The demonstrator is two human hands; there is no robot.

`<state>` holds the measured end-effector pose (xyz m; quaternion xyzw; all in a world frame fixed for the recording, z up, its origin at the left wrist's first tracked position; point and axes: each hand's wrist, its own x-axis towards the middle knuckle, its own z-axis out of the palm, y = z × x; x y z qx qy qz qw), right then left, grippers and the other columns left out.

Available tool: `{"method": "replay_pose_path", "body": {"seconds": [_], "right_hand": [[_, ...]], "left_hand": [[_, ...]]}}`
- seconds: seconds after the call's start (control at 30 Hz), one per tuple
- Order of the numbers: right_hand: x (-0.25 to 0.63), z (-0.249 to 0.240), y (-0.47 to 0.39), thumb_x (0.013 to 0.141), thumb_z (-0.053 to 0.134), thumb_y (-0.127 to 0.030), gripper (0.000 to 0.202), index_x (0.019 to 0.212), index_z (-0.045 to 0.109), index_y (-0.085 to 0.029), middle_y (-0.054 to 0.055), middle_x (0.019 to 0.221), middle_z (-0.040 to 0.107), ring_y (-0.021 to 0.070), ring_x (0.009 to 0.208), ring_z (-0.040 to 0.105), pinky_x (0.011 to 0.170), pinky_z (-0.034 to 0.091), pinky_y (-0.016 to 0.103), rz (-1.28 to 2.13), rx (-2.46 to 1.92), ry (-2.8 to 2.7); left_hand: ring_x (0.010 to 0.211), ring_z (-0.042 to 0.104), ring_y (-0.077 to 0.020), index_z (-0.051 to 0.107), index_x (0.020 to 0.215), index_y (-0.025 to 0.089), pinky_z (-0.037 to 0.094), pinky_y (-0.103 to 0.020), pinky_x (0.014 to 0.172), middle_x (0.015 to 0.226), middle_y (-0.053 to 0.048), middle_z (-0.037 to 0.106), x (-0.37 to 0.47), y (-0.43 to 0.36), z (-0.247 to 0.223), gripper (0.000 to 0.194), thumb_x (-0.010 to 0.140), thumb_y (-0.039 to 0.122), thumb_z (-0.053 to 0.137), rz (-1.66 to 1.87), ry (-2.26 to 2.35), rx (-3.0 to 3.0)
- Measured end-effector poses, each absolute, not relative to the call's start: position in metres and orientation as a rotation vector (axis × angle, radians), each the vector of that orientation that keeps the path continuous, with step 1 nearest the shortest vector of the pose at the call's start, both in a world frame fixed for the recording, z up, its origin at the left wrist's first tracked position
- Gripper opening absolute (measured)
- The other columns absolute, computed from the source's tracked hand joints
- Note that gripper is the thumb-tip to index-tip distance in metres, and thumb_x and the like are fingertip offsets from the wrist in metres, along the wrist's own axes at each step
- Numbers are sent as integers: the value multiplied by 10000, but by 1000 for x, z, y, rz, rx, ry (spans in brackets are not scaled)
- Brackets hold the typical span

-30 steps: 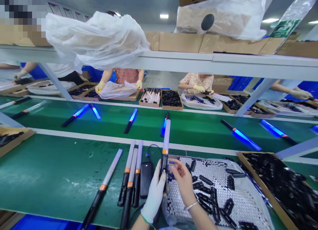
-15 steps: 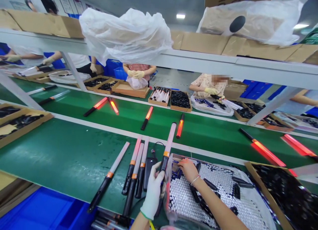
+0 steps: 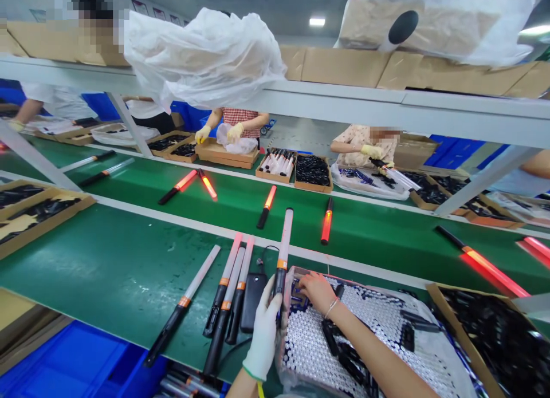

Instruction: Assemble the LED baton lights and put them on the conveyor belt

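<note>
My left hand, in a white glove, is closed round the black handle of a light baton. The baton stands tilted upward, its pale tube unlit and an orange band at its middle. My bare right hand is down in the far left corner of a plastic-lined tray of upright batteries. Its fingers are curled among blue-sided cells, and what they grip is hidden. Black plastic parts lie on the batteries under my right forearm. A black power bank with a cable lies left of my left hand.
Several batons lie to the left, one apart from the others. Behind a white rail, a green conveyor carries glowing red batons. A box of black parts stands at right. Co-workers' gloved hands work across the belt; a shelf spans overhead.
The batons on the conveyor have shifted right. My left hand and its baton have moved slightly left in view. My right hand stays in the tray corner. A co-worker opposite has parted their hands.
</note>
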<state>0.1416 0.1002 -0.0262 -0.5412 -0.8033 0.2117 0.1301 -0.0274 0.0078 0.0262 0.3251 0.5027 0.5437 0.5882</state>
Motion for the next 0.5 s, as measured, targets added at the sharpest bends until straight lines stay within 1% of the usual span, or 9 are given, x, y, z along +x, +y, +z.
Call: {"method": "replay_pose_path", "body": {"seconds": [0.07, 0.13, 0.2, 0.23, 0.3, 0.37, 0.43, 0.5], "right_hand": [[147, -20, 91, 816, 606, -126, 135, 910, 691, -175, 51, 877, 675, 199, 896, 601, 833, 446, 309, 708, -1519, -2219], [152, -15, 77, 865, 533, -163, 256, 1098, 637, -187, 27, 869, 671, 153, 799, 620, 783, 476, 272, 795, -1463, -2116], [155, -14, 61, 901, 491, -235, 351, 1245, 539, -184, 19, 857, 658, 139, 755, 631, 751, 500, 263, 969, -1352, -1912], [155, -15, 53, 908, 492, -289, 374, 1266, 507, -181, 18, 852, 649, 141, 744, 638, 738, 509, 267, 1075, -1284, -1764], [157, -18, 36, 885, 547, -400, 385, 1195, 521, -172, 18, 836, 631, 151, 716, 645, 712, 518, 277, 1246, -1169, -1460], [158, -21, 21, 832, 627, -468, 386, 1056, 574, -159, 18, 793, 622, 153, 683, 636, 682, 512, 271, 1285, -1160, -1300], [161, -20, 10, 786, 680, -504, 391, 928, 629, -143, 35, 750, 628, 157, 675, 617, 648, 501, 258, 1230, -1222, -1261], [163, -14, 2, 772, 692, -527, 401, 855, 676, -135, 69, 770, 647, 172, 704, 613, 638, 501, 260, 1142, -1261, -1258]], "left_hand": [[605, 537, -115, 403, 1455, 217, 445, -210, 552, 820, -45, 642, -23, 9, 26, 760, 768, 449, 631, 1231, 1160, 684], [503, 442, -71, 332, 1483, 245, 352, -174, 452, 764, -8, 596, -18, 9, 26, 801, 756, 398, 630, 1209, 1106, 612], [450, 340, -43, 289, 1494, 253, 252, -151, 408, 679, 31, 517, -13, 8, 24, 819, 741, 312, 605, 1198, 1018, 574], [443, 307, -38, 274, 1499, 247, 219, -146, 405, 639, 44, 475, -11, 7, 23, 832, 727, 265, 581, 1192, 972, 572], [445, 283, -39, 225, 1516, 226, 184, -145, 415, 587, 57, 417, -9, 4, 21, 883, 687, 198, 530, 1164, 903, 590], [446, 277, -45, 156, 1534, 197, 158, -149, 419, 557, 60, 393, -8, 2, 19, 918, 687, 198, 509, 1118, 896, 631], [440, 256, -49, 111, 1542, 162, 135, -152, 412, 527, 68, 362, -8, 1, 20, 913, 731, 242, 523, 1078, 941, 684], [423, 232, -48, 102, 1543, 144, 128, -153, 393, 509, 80, 340, -6, 2, 22, 909, 779, 330, 558, 1053, 993, 725]]}}
